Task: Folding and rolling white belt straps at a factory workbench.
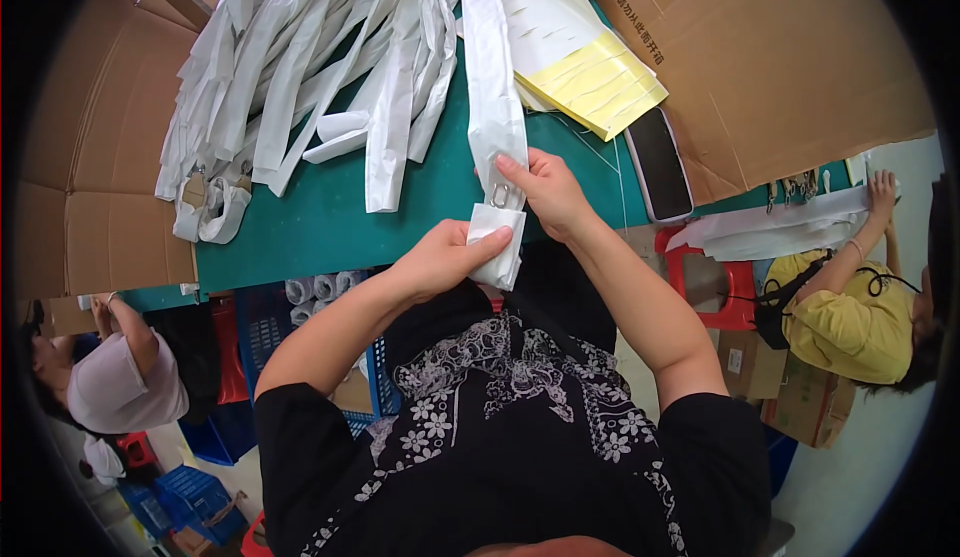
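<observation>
A long white wrapped strip (pixel 493 77) runs down the green table toward me, its near end in both my hands. My left hand (pixel 447 254) grips the folded white end piece (pixel 494 242), thumb pressed on top. Just above, my right hand (pixel 545 189) pinches the strip with its thumb over the front. Between the two hands a small metal ring or buckle (pixel 500 195) shows on the strip. A heap of similar white strips (pixel 300 67) lies to the left, some ends hanging toward the table's front edge.
Yellow-and-white sheets (pixel 590 67) and a dark-screened phone (pixel 660 167) lie to the right on the green table (pixel 290 232). Cardboard (pixel 770 57) stands on both sides. A blue crate (pixel 265 332) sits below. People work at left (pixel 125 377) and right (pixel 850 307).
</observation>
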Action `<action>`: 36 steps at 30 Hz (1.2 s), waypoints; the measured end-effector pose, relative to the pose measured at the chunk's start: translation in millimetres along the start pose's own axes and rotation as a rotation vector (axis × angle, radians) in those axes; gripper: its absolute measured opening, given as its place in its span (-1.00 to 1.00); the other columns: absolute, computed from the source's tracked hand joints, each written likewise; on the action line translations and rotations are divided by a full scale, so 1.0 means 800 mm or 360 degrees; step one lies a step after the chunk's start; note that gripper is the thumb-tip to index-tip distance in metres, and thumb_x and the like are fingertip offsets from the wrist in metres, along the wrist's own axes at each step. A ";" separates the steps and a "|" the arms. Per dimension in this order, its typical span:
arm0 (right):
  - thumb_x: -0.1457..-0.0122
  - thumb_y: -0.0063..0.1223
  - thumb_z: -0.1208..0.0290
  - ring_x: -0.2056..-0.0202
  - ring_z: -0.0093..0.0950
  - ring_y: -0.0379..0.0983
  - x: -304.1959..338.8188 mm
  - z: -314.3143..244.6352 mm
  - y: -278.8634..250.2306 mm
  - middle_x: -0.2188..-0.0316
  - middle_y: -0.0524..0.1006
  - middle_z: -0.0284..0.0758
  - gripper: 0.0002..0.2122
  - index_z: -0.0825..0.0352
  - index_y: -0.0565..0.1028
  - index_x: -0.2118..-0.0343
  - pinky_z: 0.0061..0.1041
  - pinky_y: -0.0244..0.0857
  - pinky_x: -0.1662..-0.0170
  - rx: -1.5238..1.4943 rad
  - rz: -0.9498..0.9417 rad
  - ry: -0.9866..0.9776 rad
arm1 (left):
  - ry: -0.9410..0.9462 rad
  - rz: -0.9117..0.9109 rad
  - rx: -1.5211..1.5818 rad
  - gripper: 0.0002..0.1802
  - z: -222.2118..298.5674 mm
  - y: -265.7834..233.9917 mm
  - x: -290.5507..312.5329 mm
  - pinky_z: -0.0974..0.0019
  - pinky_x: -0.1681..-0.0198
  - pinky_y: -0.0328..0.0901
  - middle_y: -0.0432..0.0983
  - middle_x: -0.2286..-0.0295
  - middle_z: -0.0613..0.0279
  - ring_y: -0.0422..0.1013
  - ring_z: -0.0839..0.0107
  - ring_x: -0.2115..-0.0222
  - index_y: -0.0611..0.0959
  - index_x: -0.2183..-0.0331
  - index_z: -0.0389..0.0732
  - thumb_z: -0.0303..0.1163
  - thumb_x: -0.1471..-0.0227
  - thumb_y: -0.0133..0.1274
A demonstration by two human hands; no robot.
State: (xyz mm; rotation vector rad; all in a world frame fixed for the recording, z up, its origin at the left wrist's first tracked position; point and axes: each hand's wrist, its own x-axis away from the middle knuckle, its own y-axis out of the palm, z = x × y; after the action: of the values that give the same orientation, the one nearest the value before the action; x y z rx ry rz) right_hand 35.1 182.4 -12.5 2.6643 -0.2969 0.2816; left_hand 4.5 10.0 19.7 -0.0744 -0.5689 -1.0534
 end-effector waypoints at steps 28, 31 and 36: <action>-0.17 -0.06 0.32 0.43 -0.65 0.43 0.064 -0.002 -0.021 0.51 0.52 -0.33 -0.79 0.40 0.46 0.34 -0.56 0.29 0.40 0.1285 0.0101 -0.0147 | 0.0839 0.0483 -0.0388 -0.51 -0.039 -0.009 -0.003 0.27 0.07 0.24 0.43 0.17 0.04 0.38 0.25 0.17 0.44 0.09 -0.38 -0.15 -0.15 -0.24; -0.19 -0.11 0.37 0.43 -0.63 0.42 0.063 0.017 -0.009 0.43 0.51 -0.36 -0.81 0.39 0.45 0.28 -0.60 0.30 0.39 0.0013 0.0199 0.0239 | 0.1739 0.0673 -0.1445 -0.65 -0.037 0.003 -0.007 0.25 0.09 0.24 0.44 0.24 0.06 0.37 0.18 0.18 0.53 0.21 -0.31 -0.53 0.16 0.06; -0.22 -0.22 0.37 0.35 -0.59 0.43 0.087 0.011 0.010 0.32 0.49 -0.36 -0.78 0.36 0.42 0.19 -0.61 0.33 0.30 -0.0190 0.0278 0.0574 | 0.1973 0.0494 -0.1828 -0.66 -0.051 -0.002 -0.030 0.17 0.07 0.25 0.45 0.25 0.13 0.37 0.16 0.16 0.56 0.35 -0.29 -0.45 0.32 0.18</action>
State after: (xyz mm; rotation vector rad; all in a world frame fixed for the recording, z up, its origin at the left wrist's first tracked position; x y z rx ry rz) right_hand 100.7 160.1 -0.1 2.4143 -0.4149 0.7629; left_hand 11.2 15.5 -26.9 -0.4539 1.1690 -0.8028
